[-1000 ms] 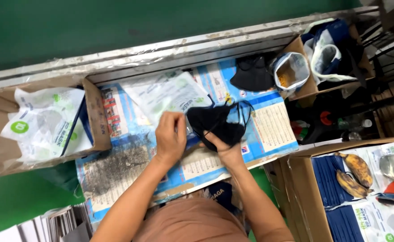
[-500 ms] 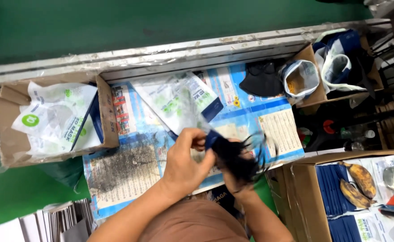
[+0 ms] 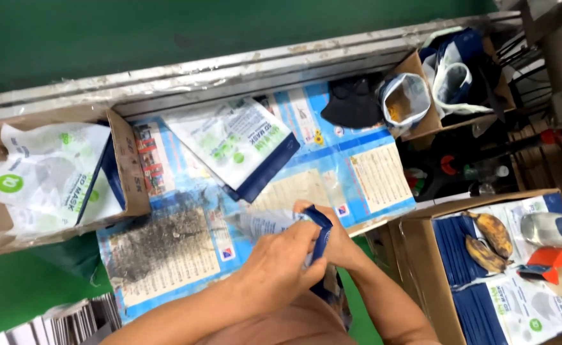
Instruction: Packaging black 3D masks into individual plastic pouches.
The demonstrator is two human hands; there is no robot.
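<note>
A view from above onto a tabletop [image 3: 185, 246] covered with blue and white printed paper sheets, backed by a grey metal rail and a green wall. At the left edge sits an open cardboard box [image 3: 131, 167] holding white and green plastic mask pouches. At the lower right stands a larger open carton [image 3: 421, 255] stacked with navy and white pouches; on top of them lie two dark, overripe bananas [image 3: 488, 243], a clear plastic bottle [image 3: 552, 228] and an orange tape dispenser [image 3: 559, 268]. At the upper right a smaller cardboard box [image 3: 418, 124] holds crumpled plastic bags. In the middle of the tabletop lies a loose pile of flat white pouches with navy edges [image 3: 243, 144], and beyond it, near the rail, a small heap of black masks [image 3: 354, 102]. At the bottom centre, close to the person's body, both bare hands meet over the tabletop's front edge. The left hand [image 3: 278, 265] has its fingers curled shut around a white and navy pouch [image 3: 265, 223], which points left and is held just above the paper. The right hand [image 3: 338, 243] sits mostly behind the pouch's navy end, its fingers pinching that end.
</note>
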